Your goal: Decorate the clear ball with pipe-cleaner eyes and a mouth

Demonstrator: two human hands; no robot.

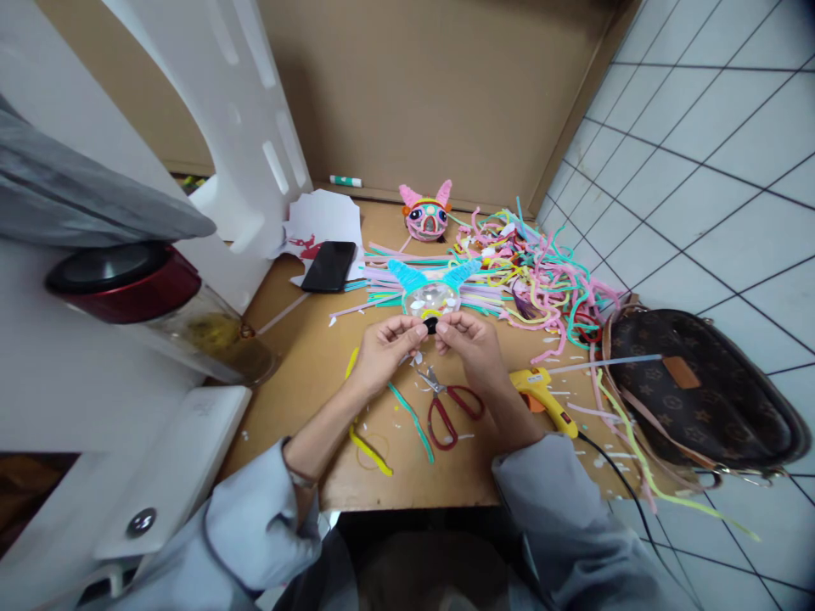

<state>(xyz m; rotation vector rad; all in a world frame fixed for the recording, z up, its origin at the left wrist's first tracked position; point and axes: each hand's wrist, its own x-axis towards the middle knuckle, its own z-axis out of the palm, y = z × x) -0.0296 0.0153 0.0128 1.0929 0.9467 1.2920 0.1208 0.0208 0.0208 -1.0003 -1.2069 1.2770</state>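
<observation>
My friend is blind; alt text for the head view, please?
A person's left hand and right hand pinch a small black piece by a clear, blue-horned figure; scissors, a yellow glue gun and colourful strands lie nearby.

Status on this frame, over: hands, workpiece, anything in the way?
Left hand and right hand both pinching small black piece. Clear, blue-eared piece just beyond. Red-handled scissors close by, not blocking.

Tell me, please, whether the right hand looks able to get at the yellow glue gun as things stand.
Probably yes: the yellow glue gun lies beside the right forearm, its handle uncovered. The right hand would likely first need to release the small black piece it helps hold.
</observation>
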